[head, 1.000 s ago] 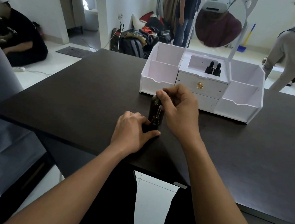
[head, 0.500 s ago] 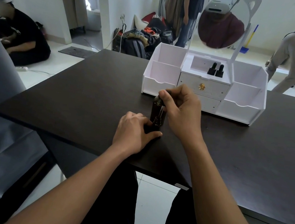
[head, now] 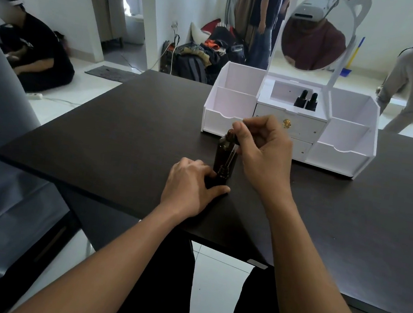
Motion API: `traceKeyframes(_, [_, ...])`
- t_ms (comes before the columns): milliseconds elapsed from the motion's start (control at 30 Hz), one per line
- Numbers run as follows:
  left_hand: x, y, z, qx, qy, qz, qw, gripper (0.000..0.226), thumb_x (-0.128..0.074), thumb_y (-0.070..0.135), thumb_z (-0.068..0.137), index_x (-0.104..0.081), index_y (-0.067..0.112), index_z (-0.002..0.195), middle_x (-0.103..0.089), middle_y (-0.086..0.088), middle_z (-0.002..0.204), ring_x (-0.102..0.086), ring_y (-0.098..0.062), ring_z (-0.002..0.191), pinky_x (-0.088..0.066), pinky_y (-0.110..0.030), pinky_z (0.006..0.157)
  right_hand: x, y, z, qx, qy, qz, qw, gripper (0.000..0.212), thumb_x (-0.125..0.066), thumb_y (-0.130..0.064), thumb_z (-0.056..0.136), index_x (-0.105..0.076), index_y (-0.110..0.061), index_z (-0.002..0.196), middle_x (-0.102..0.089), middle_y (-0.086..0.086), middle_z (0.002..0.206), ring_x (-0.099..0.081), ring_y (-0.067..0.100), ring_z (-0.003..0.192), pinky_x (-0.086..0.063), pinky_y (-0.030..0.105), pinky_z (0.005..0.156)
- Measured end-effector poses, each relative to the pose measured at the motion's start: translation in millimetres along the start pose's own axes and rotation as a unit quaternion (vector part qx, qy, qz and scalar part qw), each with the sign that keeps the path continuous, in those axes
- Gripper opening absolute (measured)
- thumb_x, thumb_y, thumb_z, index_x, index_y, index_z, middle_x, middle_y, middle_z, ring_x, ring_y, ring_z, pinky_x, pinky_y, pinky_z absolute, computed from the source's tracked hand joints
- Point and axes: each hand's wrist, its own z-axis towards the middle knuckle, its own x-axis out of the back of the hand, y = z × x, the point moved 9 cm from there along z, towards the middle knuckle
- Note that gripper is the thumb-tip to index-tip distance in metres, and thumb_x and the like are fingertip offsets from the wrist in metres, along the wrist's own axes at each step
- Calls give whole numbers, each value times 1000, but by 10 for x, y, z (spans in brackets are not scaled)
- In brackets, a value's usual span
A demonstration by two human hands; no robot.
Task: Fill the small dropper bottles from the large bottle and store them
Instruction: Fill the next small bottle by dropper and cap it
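The person's left hand [head: 188,188] is gripping the small dropper bottle [head: 222,175] on the dark surface [head: 126,125], fingers [head: 199,167] curled around its lower part. The right hand [head: 262,155] is pinching the top of a dropper [head: 232,155], fingers clamped on it, and is aiming the glass tip at the small bottle's neck. The large bottle [head: 223,148] is standing just behind; whether the two are touching cannot be told. Trouble is probably lying in three places. An off-centre tip could be dribbling liquid down the outside. The right hand, working so near the large bottle, could be knocking it over. A hard squeeze could be overfilling the narrow neck. Two capped bottles [head: 306,101] are already sitting in the white organizer's [head: 341,152] middle compartment.
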Motion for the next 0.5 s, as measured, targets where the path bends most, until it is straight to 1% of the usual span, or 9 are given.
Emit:
traceKeyframes(67, [-4, -26, 2, 7, -1, -7, 1000, 43, -69, 66, 73, -73, 30, 96, -64, 12, 98, -46, -13, 105, -42, -34, 96, 53, -118, 32, 17, 16, 15, 1000, 19, -73, -28, 93, -61, -20, 105, -73, 6, 90, -73, 23, 82, -60, 52, 69])
traceKeyframes(100, [-5, -34, 6, 9, -2, -7, 1000, 45, -69, 67, 73, -73, 30, 97, -64, 12, 99, -46, -13, 106, -42, -34, 97, 83, -186, 53, 28, 24, 20, 999, 20, -72, -26, 94, -60, -18, 107, -73, 7, 89, -73, 22, 81, -61, 49, 68])
traceKeyframes(167, [-14, -38, 15, 10, -9, -3, 1000, 46, -67, 68, 73, -73, 31, 99, -64, 12, 101, -46, -13, 107, -41, -34, 98, 143, -315, 106, 51, 40, 27, 998, 18, -71, -22, 95, -61, -12, 106, -72, 6, 86, -73, 19, 78, -60, 38, 65])
traceKeyframes(233, [-26, -34, 24, 8, -15, 0, 1000, 46, -67, 69, 74, -73, 30, 99, -65, 12, 103, -46, -15, 106, -40, -35, 99, 205, -432, 166, 76, 59, 28, 995, 16, -70, -21, 96, -62, -9, 103, -72, 7, 85, -72, 19, 76, -59, 33, 64])
traceKeyframes(367, [-21, -27, 19, 6, -14, -2, 1000, 45, -67, 68, 74, -73, 30, 98, -65, 12, 103, -46, -14, 105, -40, -35, 99, 279, -556, 261, 108, 88, 30, 990, 13, -67, -21, 97, -63, -10, 99, -71, 8, 84, -71, 20, 74, -58, 29, 61])
traceKeyframes(500, [-14, -19, 15, 7, -16, -1, 1000, 45, -67, 67, 74, -72, 29, 97, -65, 11, 103, -47, -16, 105, -40, -35, 98, 238, -583, 303, 131, 87, 12, 988, 11, -66, -22, 98, -62, -12, 97, -71, 8, 84, -70, 20, 74, -59, 34, 63])
